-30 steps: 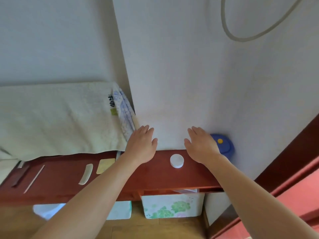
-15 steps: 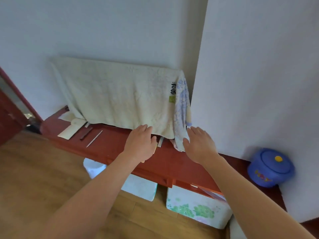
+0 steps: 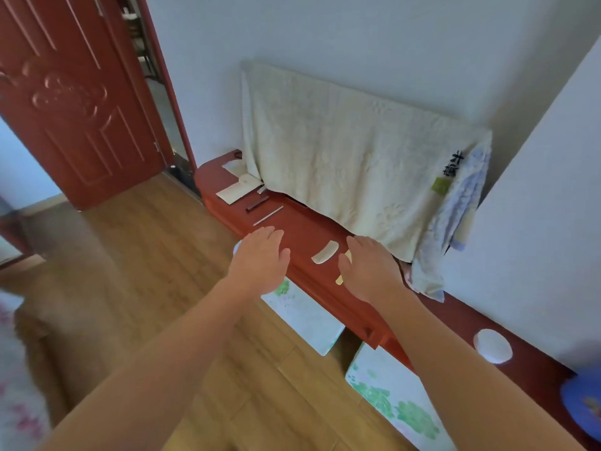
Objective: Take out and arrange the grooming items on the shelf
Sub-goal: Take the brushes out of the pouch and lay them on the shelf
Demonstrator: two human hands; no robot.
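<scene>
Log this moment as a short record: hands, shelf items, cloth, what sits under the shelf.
left hand: open, palm down, over the front edge of the red shelf, holding nothing
right hand: open, palm down, partly covering a yellow flat item
between hands: pale curved comb lying flat
farther left on shelf: thin pale stick, dark stick, paper
right end: white round lid, blue pot
cloth: cream towel draped over something against the wall
under shelf: floral boxes
</scene>
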